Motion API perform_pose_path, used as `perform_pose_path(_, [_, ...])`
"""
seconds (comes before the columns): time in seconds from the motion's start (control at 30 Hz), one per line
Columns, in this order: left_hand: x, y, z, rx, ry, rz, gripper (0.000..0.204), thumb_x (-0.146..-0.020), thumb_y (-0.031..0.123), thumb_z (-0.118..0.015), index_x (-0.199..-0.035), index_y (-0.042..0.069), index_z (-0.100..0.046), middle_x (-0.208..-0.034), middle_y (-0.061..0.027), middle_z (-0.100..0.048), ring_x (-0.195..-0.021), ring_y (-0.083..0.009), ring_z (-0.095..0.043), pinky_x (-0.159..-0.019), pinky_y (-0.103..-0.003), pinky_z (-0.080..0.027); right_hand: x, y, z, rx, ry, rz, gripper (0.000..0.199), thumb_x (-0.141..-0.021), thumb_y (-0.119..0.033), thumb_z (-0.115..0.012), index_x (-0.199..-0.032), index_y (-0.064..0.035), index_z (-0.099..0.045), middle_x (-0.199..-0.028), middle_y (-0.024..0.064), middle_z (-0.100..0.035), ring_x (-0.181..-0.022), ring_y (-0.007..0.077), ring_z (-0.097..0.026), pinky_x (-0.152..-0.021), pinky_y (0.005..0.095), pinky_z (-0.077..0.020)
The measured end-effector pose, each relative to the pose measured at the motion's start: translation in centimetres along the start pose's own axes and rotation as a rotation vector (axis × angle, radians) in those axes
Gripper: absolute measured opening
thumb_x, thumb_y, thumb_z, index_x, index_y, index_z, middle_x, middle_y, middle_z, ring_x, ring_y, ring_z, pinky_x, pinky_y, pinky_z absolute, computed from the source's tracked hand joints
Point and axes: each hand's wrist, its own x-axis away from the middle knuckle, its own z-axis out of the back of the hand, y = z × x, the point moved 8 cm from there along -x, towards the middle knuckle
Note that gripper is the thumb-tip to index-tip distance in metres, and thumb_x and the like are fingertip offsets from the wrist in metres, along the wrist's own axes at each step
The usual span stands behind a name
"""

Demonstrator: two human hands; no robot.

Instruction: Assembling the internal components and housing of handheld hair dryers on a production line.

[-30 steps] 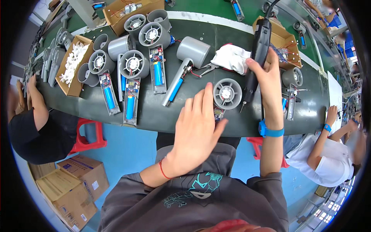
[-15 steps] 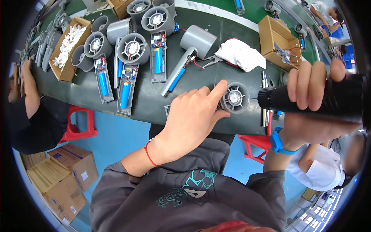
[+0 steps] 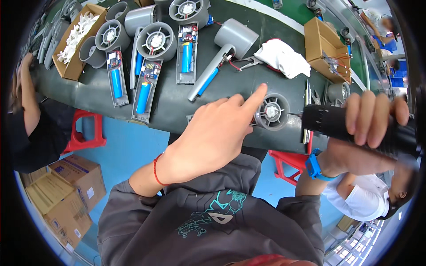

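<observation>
My left hand (image 3: 211, 133) is closed on a small grey fan housing (image 3: 284, 103), a round tube with spokes and a white centre, held just above the dark table. Its index finger stretches along the far side of the housing, and the thumb is mostly hidden beneath. In my right hand (image 3: 361, 119) is a black electric screwdriver (image 3: 324, 119), lying nearly level. Its thin bit points left at the housing's right rim; whether the two touch I cannot tell. Beyond my left hand lies a grey hairdryer-shaped body (image 3: 237, 39) with its blue battery (image 3: 207, 82) exposed.
Several opened handles with fan housings (image 3: 156, 41) stand at the far left, beside a box of white fan wheels (image 3: 77, 42). Pliers (image 3: 249, 65), a white cloth (image 3: 284, 57) and a cardboard box (image 3: 320, 51) lie farther back. Slim tools (image 3: 306, 99) lie under the screwdriver. People sit on both sides.
The screwdriver and my right hand have shifted slightly toward me, with the bit still at the housing's right side. My left index finger is straighter. The whole view has moved a little.
</observation>
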Motion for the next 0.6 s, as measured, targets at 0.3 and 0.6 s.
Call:
perform_pose_path(0.3, [3.5, -1.9, 1.1, 1.077, 0.194, 0.198, 0.060, -0.083, 0.001, -0.067, -0.134, 0.003, -0.035, -0.103, -0.0068, -0.060, -0.088, -0.0106, -0.059, -0.070, -0.026, -0.048, 2.5, -3.3, 6.2, 0.006, 0.178, 0.161, 0.055, -0.082, -0.057, -0.059, -0.101, -0.0062, -0.051, -0.064, -0.0023, -0.042, -0.057, 0.0081, -0.038, -0.051, 0.0224, -0.0305])
perform_pose_path(0.6, [12.8, -1.9, 5.9, 1.870, 0.418, -0.601, 0.057, -0.086, 0.016, -0.065, -0.132, 0.005, -0.032, -0.092, -0.0056, -0.056, -0.061, -0.0161, -0.061, -0.050, -0.026, -0.048, 4.2, 1.0, 6.3, 0.039, 0.285, -0.030, 0.081, -0.077, -0.080, -0.043, -0.103, -0.0033, -0.051, -0.061, 0.0020, -0.046, -0.052, 0.0127, -0.041, -0.049, 0.0246, -0.0330])
